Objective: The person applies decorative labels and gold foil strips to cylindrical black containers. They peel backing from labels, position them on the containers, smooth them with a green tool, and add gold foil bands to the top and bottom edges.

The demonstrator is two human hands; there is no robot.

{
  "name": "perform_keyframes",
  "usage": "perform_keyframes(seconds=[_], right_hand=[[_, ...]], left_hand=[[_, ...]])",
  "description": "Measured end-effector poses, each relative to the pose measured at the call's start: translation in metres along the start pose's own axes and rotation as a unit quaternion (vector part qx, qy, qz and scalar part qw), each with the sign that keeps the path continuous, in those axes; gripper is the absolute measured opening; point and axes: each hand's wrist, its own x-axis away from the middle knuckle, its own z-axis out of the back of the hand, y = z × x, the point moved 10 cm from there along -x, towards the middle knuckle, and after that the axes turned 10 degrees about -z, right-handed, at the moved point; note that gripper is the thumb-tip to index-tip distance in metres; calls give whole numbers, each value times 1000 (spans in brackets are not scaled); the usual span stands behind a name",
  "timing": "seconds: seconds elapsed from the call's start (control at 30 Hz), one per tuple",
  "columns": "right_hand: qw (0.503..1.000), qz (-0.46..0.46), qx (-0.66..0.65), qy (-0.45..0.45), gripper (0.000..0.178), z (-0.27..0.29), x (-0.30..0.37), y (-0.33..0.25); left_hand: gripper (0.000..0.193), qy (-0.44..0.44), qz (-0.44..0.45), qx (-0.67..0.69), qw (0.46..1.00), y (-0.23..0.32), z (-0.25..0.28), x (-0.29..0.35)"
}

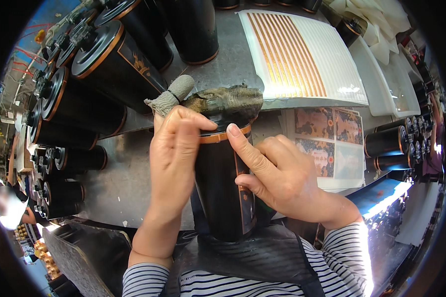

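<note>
A black cylindrical canister (215,193) with a copper band near its upper end leans against my lap, that end at the table edge. My left hand (172,153) is closed at the band's left side, its fingertips bent against the rim. One of its fingers is wrapped in grey cloth (172,95), tied with a black band. From the right, my right hand (282,178) presses a fingertip on the copper band (218,137), with another digit against the body and the rest curled. A dark, worn cloth-like pad (223,100) lies just beyond the canister's end.
Several similar black canisters (101,54) crowd the left and back. A white sheet (342,64) with copper strips lies on a raised board at the back right. Printed label sheets (314,123) are below it. A translucent plastic tray (374,79) and more canisters (389,142) stand far right.
</note>
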Motion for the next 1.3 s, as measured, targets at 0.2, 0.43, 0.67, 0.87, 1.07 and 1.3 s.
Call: perform_keyframes(seconds=[0.2,0.43,0.67,0.87,1.07,1.3], right_hand=[[1000,-2,-23,-3,59,0,0,1],[1000,5,-19,-2,60,1,-1,1],[999,19,-20,31,61,0,2,3],[998,40,15,55,63,2,1,1],[998,33,4,58,66,0,3,1],[997,26,40,63,65,0,6,-5]], left_hand=[[17,-54,52,39,996,2,-6,4],[18,-67,68,22,995,0,-6,2],[14,-42,56,-7,998,5,-6,0],[11,-72,-15,-118,990,9,-7,-6],[14,-82,37,-11,996,4,-6,-6],[11,-58,-41,-127,989,19,-12,-9]])
